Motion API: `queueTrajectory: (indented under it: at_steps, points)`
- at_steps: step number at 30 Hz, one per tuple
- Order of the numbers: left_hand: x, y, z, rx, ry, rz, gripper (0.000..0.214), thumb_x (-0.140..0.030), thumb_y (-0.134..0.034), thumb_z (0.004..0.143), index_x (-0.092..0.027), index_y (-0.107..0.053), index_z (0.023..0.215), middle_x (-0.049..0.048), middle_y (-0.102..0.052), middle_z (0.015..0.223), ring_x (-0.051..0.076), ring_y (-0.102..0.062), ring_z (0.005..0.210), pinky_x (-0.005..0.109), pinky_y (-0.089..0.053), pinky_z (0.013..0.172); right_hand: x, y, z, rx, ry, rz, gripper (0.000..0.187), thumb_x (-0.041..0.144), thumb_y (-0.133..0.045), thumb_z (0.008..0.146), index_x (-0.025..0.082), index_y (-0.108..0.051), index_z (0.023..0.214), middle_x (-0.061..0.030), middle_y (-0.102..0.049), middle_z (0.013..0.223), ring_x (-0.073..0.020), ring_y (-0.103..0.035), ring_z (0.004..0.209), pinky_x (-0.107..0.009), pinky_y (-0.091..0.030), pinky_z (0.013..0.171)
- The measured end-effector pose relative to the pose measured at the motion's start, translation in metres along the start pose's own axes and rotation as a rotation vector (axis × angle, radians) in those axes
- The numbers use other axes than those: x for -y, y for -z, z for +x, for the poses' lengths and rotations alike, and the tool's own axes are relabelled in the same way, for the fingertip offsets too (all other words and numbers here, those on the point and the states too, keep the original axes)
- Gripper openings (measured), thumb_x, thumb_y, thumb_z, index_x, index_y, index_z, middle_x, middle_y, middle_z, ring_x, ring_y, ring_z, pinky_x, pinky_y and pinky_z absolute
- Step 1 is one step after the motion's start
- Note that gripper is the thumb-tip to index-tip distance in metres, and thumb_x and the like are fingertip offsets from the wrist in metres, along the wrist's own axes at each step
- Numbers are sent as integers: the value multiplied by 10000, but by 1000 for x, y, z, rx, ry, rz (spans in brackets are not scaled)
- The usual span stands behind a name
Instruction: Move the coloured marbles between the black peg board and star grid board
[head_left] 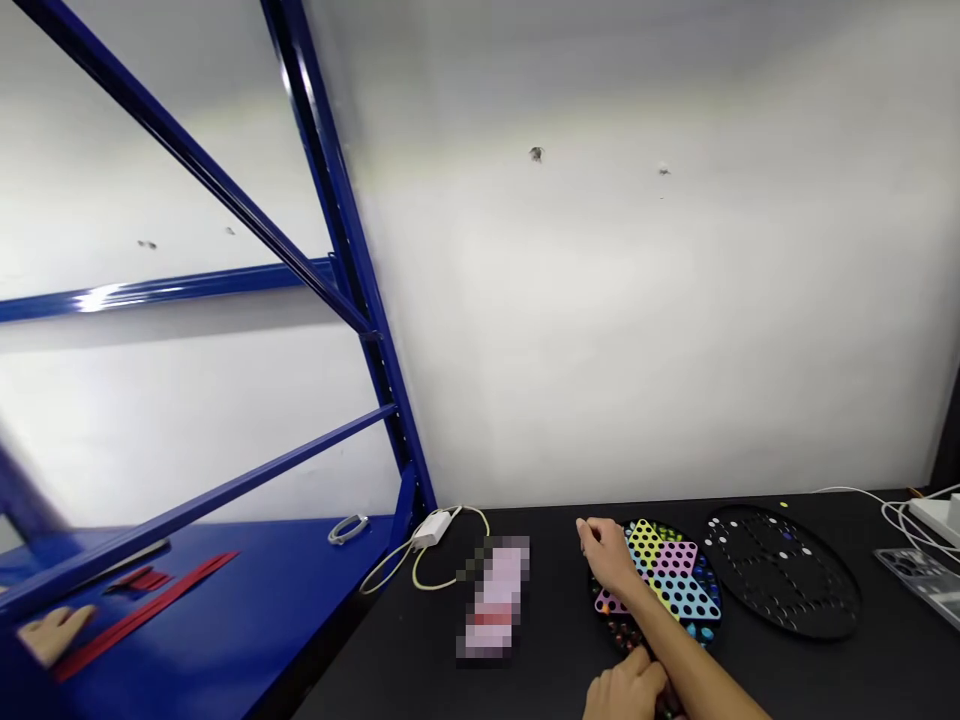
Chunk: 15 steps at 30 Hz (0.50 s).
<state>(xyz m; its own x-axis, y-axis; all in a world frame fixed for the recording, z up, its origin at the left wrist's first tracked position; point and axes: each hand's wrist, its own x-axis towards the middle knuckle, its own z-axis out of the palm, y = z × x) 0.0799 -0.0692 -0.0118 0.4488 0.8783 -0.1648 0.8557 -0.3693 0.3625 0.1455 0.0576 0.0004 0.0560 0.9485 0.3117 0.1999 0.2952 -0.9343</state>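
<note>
A round Chinese checkers board lies on the black table, with pink, yellow and light blue star panels full of holes. Coloured glass marbles sit in the black rim around the star. My right hand is over the board's far left edge, its forearm crossing above the board. Its fingers are curled together; whatever they may hold is hidden. At the board's near edge my left hand is closed with bent fingers, low in the view and partly under the right forearm. What it may grip does not show.
Right of the board lies a black oval frame with small white dots. A blurred pink packet, a white adapter with cable, and a clear case are about. Another person's hand rests on the blue shelf beside red strips.
</note>
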Motion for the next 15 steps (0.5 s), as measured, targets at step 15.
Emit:
queueTrajectory:
  at_steps: [15]
  points:
    - [43, 65, 36, -481, 22, -182, 236, -301, -498, 906, -240, -699, 1015, 20, -715, 1029, 198, -631, 978, 293, -465, 877, -14, 70, 0, -128, -50, 64, 548, 623, -415, 866, 223, -467, 494, 6, -479, 509, -150, -436, 515, -274, -327, 554]
